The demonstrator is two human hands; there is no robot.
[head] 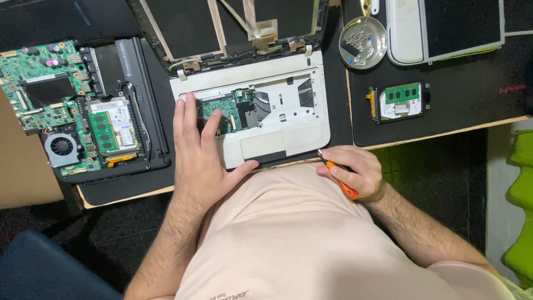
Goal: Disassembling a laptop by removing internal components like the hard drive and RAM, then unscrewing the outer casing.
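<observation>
Left hand (195,150) lies flat and unclenched on the white laptop (261,114) at frame centre, fingers over its bared green board. Right hand (351,169) grips an orange screwdriver (340,180) at the laptop's lower right corner. Keyboard is already off; the casing remains. Loose screws sit in a dish (363,41), upper right.

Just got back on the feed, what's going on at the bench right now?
A person is working on a white laptop with its keyboard removed and circuit board exposed. The left hand rests flat on the laptop's left side; the right hand holds an orange-handled screwdriver at the desk edge. Another stripped motherboard lies to the left, and a screw dish sits behind.
</observation>
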